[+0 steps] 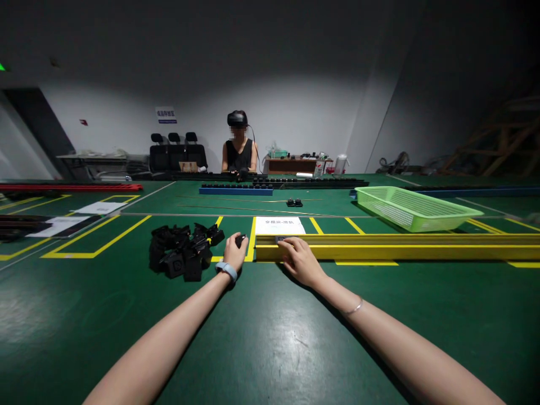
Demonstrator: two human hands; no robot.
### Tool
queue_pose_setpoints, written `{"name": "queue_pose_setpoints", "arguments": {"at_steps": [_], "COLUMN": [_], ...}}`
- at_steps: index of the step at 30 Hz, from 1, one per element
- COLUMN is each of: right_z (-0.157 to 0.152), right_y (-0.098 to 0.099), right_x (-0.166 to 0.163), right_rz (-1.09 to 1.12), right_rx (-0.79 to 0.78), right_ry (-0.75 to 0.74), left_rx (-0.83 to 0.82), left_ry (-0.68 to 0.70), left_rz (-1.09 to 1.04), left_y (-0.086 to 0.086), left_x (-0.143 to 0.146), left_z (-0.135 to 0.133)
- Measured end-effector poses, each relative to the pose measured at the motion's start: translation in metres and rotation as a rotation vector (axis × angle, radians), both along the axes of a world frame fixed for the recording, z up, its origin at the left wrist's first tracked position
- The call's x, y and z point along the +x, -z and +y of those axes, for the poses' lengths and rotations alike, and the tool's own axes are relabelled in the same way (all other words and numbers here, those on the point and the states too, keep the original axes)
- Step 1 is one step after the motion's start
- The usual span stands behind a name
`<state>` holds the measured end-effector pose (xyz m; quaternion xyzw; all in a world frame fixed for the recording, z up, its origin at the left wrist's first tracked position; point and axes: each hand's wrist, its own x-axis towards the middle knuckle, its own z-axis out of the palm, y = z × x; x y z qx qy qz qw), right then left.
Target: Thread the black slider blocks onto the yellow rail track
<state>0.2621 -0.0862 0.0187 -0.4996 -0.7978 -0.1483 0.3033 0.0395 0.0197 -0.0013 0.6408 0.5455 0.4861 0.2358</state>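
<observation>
My left hand (235, 253) is closed around a small black part (240, 241), just off the left end of a long yellow rail (379, 251). To the left of that hand lies a heap of black plastic modules (183, 253). Over the rail near its left end, my right hand (301, 261) has bent fingers, with the fingertips at the top edge and the thumb at the front side. Beside those fingertips a small grey-and-dark piece (279, 239) shows in the rail, partly hidden by them. Behind the rail lies a white printed sheet (279, 225).
A green basket (417, 209) stands behind the rail at right. Farther back are a blue rail (235, 191), a pair of small black parts (294, 202) and thin rods (253, 209). Red rails (71, 187) lie far left. A person in a headset (239, 149) sits opposite.
</observation>
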Motion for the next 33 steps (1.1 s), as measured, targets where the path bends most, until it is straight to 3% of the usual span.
{"name": "queue_pose_setpoints", "arguments": {"at_steps": [33], "right_z": [-0.0043], "right_y": [-0.0021], "right_x": [0.0006], "right_rz": [0.015], "right_rx": [0.0], "right_ry": [-0.016], "left_rx": [0.101], "left_ry": [0.185], "left_rz": [0.109], "left_y": [-0.0049], "left_x": [0.0042], "left_z": [-0.0072]}}
